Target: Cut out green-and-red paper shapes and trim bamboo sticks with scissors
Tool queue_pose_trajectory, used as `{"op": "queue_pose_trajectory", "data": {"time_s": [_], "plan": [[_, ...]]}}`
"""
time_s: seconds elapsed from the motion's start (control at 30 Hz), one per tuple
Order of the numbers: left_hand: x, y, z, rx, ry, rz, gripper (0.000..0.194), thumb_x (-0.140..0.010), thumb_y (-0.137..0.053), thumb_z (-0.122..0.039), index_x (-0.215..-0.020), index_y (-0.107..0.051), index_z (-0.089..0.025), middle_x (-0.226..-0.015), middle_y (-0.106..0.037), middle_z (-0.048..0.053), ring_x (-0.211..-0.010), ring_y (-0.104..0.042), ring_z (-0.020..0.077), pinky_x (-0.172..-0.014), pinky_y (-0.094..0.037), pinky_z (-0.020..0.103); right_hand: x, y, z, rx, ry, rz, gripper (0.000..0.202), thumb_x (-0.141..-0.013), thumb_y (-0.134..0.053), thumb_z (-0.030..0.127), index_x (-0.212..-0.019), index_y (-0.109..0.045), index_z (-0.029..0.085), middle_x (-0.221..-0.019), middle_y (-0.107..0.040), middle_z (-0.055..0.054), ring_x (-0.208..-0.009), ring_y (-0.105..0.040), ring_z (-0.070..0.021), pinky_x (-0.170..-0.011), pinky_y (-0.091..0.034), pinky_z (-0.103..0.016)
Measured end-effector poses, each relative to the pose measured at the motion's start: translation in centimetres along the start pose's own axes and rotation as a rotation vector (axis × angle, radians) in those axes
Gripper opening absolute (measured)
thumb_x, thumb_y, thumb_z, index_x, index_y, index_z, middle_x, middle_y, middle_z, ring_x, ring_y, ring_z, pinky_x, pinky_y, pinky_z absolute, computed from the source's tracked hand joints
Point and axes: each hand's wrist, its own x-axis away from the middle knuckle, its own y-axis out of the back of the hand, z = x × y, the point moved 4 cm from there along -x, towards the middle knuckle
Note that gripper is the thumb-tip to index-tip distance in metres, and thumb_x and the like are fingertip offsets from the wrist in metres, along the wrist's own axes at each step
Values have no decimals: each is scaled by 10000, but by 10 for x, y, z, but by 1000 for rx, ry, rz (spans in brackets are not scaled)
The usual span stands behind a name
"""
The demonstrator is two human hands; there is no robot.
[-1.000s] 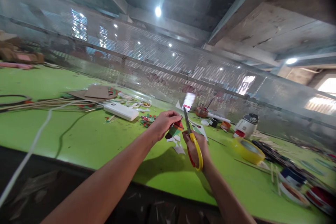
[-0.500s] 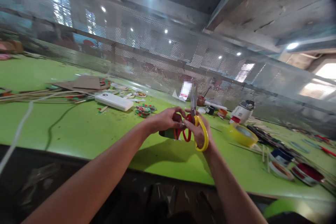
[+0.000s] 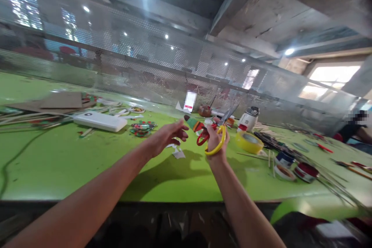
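Note:
My right hand (image 3: 216, 139) holds scissors (image 3: 222, 135) with yellow and red handles, their blades pointing up and to the right. Between its fingertips is also a small painted piece (image 3: 193, 124), green and orange with a dark tip, which points up and to the left. To its left, my left hand (image 3: 170, 135) is in the air with fingers apart and nothing in them. White paper scraps (image 3: 178, 154) lie on the green table (image 3: 174, 182) just below my left hand. A pile of small painted pieces (image 3: 142, 128) is on the table beyond my left wrist.
At the left are a white power bank (image 3: 100, 121), cardboard (image 3: 61, 100) and thin sticks. Yellow tape (image 3: 249, 142), a white bottle (image 3: 248, 119) and paint pots (image 3: 306, 172) stand at the right. A phone (image 3: 189, 101) leans at the back. A person (image 3: 356, 128) is at the far right.
My left hand has let go of the painted piece and moved away to the left. The piece is now up in my right hand, and the scissors have tilted to the right. The view has turned right.

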Motion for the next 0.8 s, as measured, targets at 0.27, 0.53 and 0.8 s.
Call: {"op": "queue_pose_trajectory", "data": {"time_s": [0.27, 0.53, 0.8], "plan": [[-6, -26, 14, 40, -158, -60, 243, -712, -692, -331, -840, -663, -126, -722, -608, 44, -639, -506, 119, -586, -356, 250, 27, -14, 11, 194, 235, 135, 322, -762, -541, 180, -1083, -527, 182, -680, -514, 44, -521, -502, -95, -471, -454, -218], [0, -16, 1, 158, -150, -36, 227, -639, -719, -179, -858, -683, -137, -858, -653, 87, -731, -548, 147, -611, -374, 253, 35, -17, 18, 223, 229, 214, 316, -794, -550, 198, -1107, -509, 190, -669, -492, 49, -507, -489, -96, -507, -463, -237], [-2, -26, 6, 153, -122, -72, 140, -671, -702, -236, -714, -642, -118, -668, -579, 22, -568, -446, 84, -571, -336, 246, 37, -17, 17, 277, 238, 216, 335, -793, -553, 213, -1125, -508, 192, -716, -525, 25, -563, -520, -113, -508, -464, -233]]}}
